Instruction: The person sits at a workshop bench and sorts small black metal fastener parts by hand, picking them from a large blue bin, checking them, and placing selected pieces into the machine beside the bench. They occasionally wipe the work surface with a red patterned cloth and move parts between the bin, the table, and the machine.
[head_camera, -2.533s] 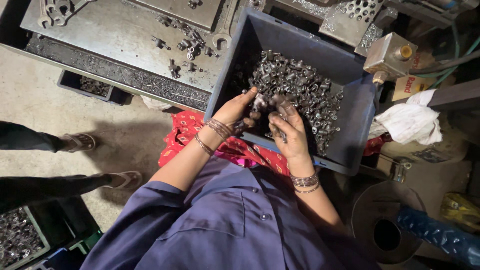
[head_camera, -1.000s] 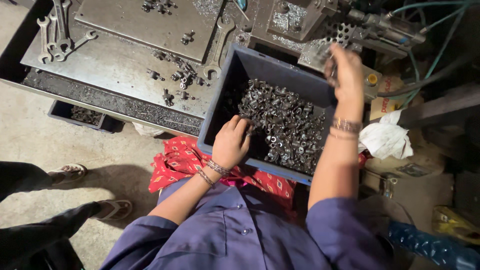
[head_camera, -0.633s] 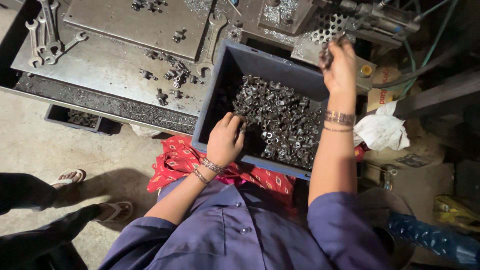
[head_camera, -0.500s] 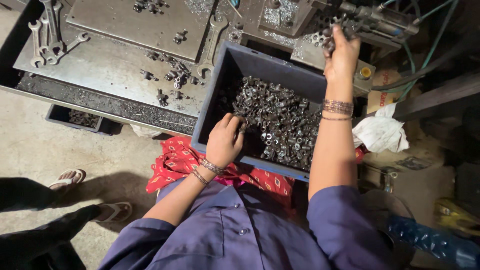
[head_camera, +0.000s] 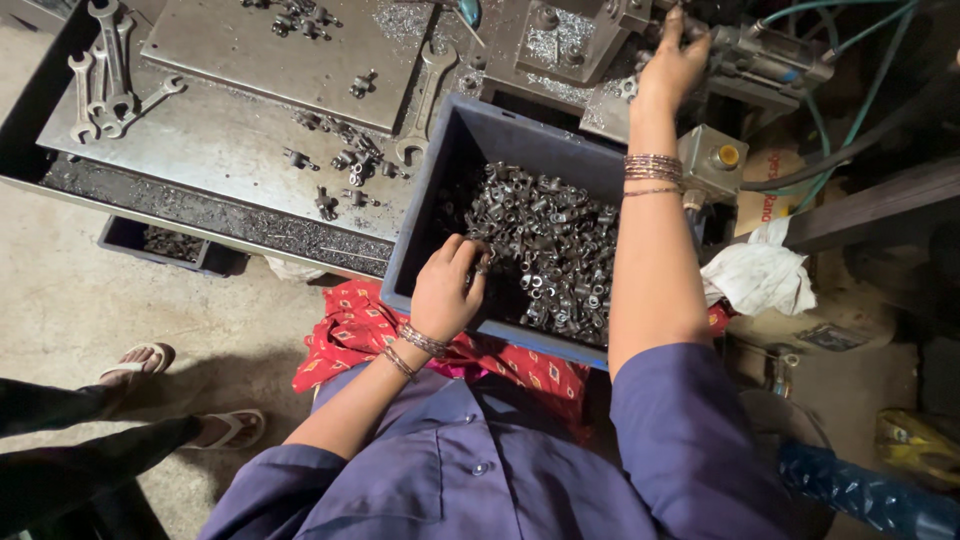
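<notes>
Currently left hand (head_camera: 447, 290) rests on the near rim of the dark blue plastic crate (head_camera: 440, 190), fingers curled together over the heap of small grey metal fittings (head_camera: 550, 250) just ahead of it. Right hand (head_camera: 672, 65) is raised beyond the crate, fingers spread against the grey metal press machine (head_camera: 580, 40); any grip there can't be made out. Steel desk (head_camera: 230, 150) lies left of both.

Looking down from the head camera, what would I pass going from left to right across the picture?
Spanners on the metal bench → loose metal fittings → left hand at the near rim of the blue bin → small metal parts in the bin → right hand at the machine → white rag.
</notes>
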